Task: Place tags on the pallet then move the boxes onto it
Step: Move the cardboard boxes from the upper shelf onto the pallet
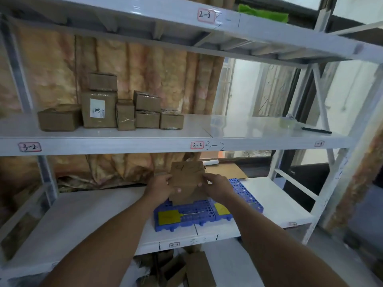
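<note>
On the lower shelf (93, 214) we see a blue plastic pallet (194, 217) with a grid of holes. Two yellow tags lie flat on it near its front edge: the left tag (168, 217) and the right tag (222, 209), with bare blue grid between them.

Above the back part of the pallet we see a brown cardboard box (186, 175) held up, its broad face toward us with dark handwriting too blurred to read. More brown cardboard shows just under it, down to the pallet; we cannot tell whether that is the same box or another.

The left hand (160, 186) grips the box at its left edge and the right hand (217, 186) grips it at its right edge. The fingers of both are curled round the cardboard, and a few fingertips show beneath its lower edge.

The middle shelf (248, 129) carries seven more brown boxes (98, 109) bunched at its left, some stacked; the tallest bears a white label. Well to the right on that shelf lies a black pen (316, 130).

Behind the pallet we see a flat cardboard sheet (226, 170). Under the lower shelf, more cartons (196, 268) lie on the floor.
</note>
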Tool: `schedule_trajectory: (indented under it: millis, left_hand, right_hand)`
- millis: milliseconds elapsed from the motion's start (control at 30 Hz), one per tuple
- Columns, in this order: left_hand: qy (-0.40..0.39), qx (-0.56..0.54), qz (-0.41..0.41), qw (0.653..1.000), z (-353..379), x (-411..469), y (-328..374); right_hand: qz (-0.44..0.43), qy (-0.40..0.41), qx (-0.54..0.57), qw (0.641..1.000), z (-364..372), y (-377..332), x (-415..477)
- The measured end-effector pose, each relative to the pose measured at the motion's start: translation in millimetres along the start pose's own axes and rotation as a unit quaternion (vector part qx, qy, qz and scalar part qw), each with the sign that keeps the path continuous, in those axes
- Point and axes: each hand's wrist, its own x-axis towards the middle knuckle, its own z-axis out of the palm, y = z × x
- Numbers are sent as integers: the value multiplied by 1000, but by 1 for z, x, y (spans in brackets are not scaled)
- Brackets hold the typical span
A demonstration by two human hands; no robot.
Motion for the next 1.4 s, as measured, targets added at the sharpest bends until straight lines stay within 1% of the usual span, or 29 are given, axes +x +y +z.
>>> schedule_trajectory:
  millis: [67, 133, 233, 300, 400, 533, 667, 767, 900, 967, 1067, 1133, 1233, 1400]
  left_hand:
    - [-13, -29, -10, 999, -1, 15, -11]
    - [0, -79, -21, 997, 2, 43, -38]
    - [24, -134, -50, 989, 5, 54, -30]
    - [36, -138, -62, 988, 11, 65, -31]
    - [62, -119, -59, 989, 20, 84, -44]
    - [104, -153, -77, 980, 33, 109, -62]
    - [125, -125, -87, 980, 40, 138, -90]
    - [132, -91, -113, 981, 45, 159, -105]
    - [178, -106, -150, 967, 50, 181, -128]
    - [174, -119, -166, 963, 54, 187, -139]
    - [159, -78, -169, 969, 58, 189, -150]
    - [157, -60, -156, 973, 58, 189, -155]
    - [162, -64, -168, 970, 57, 190, -157]
    - [162, -67, -171, 970, 55, 185, -159]
  right_hand:
    - [4, -4, 13, 1000, 7, 8, 19]
    - [4, -12, 23, 1000, 13, 15, 38]
    - [4, -21, 29, 999, 25, 28, 70]
    - [-5, -27, 37, 999, 34, 37, 92]
    - [-30, -43, 58, 997, 49, 51, 123]
    - [-36, -60, 79, 994, 72, 65, 158]
    - [-18, -89, 106, 990, 100, 76, 190]
    - [-10, -91, 90, 992, 114, 83, 209]
    - [1, -106, 132, 986, 131, 90, 225]
    - [26, -125, 170, 977, 135, 93, 224]
    - [57, -113, 195, 973, 141, 96, 230]
    - [61, -125, 217, 966, 144, 93, 234]
    - [36, -122, 135, 983, 149, 93, 237]
    - [37, -128, 132, 982, 149, 87, 233]
